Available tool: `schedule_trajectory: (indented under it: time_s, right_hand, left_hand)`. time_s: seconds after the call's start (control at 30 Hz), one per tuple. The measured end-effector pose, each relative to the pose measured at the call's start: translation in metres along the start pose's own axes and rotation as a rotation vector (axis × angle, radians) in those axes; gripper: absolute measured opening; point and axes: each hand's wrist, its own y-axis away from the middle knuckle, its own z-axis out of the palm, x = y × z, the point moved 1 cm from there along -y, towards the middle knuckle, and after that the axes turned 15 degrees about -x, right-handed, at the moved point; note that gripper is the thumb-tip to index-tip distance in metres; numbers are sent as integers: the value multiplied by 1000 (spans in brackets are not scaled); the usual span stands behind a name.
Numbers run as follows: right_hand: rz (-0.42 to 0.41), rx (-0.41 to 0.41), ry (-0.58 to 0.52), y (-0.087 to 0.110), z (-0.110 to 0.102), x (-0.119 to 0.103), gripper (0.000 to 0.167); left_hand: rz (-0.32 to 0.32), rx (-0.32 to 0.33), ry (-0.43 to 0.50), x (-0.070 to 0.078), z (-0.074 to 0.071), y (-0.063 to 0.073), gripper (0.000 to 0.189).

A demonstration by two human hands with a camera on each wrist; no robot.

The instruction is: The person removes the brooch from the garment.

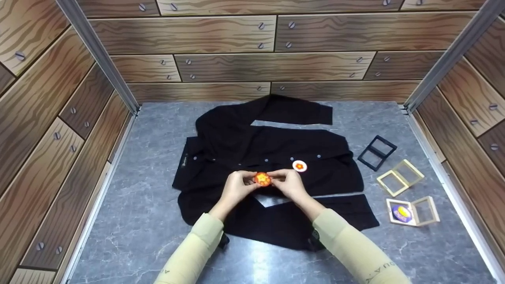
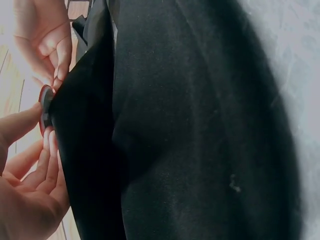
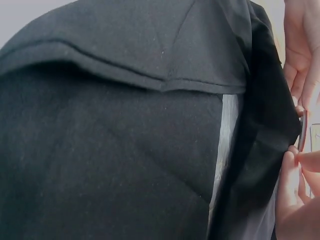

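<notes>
A black long-sleeved button-up shirt (image 1: 276,142) lies spread on the grey marbled surface, its collar to the left. Over its front my left hand (image 1: 238,185) and right hand (image 1: 290,184) pinch a round orange badge (image 1: 262,179) with a yellow flower from opposite sides. Seen edge-on in the left wrist view, the badge (image 2: 46,107) sits against a raised peak of the shirt's cloth (image 2: 75,110). The right wrist view also shows fingertips at both ends of the badge (image 3: 303,131). A white round badge (image 1: 300,166) with a red-orange flower is on the shirt near the buttons.
At the right stand a black frame case (image 1: 377,153), a yellowish open frame case (image 1: 400,177) and a pale open case (image 1: 412,211) holding a purple and yellow badge (image 1: 402,213). Wood-patterned walls (image 1: 236,67) with metal corner posts (image 1: 98,55) enclose the back and sides.
</notes>
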Motion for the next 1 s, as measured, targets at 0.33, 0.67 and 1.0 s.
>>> schedule_trajectory:
  time_s: [0.33,0.67,1.0]
  right_hand:
    - [-168,-30,167,3,-3,-1,24]
    - [-211,21,233,3,2,2,16]
    - [-228,65,268,3,1,1,9]
  left_hand:
    - [4,-1,54,-3,-1,1,30]
    - [-13,15,40,-3,-2,2,21]
    - [0,46,-68,0,-3,-1,14]
